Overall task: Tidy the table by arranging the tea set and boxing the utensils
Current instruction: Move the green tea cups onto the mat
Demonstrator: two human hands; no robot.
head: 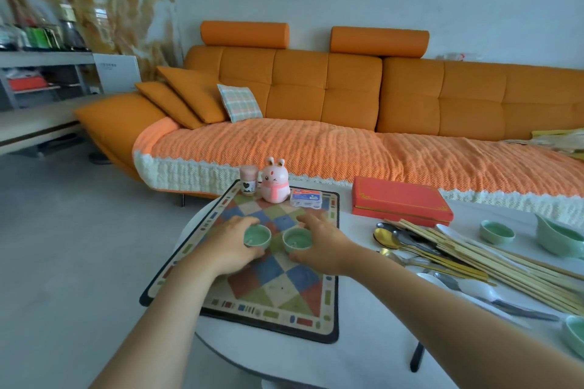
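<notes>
One teacup (257,236) gripped in left hand (232,248), another teacup (297,239) in right hand (324,248), one mat (284,289)

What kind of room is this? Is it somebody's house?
Most likely a living room in a home. A long orange sofa with a checked cushion stands behind a white table, which holds green tea cups, spoons and chopsticks.

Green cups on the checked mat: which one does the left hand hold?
The left cup, gripped by the left hand; the right hand holds the right cup.
</notes>
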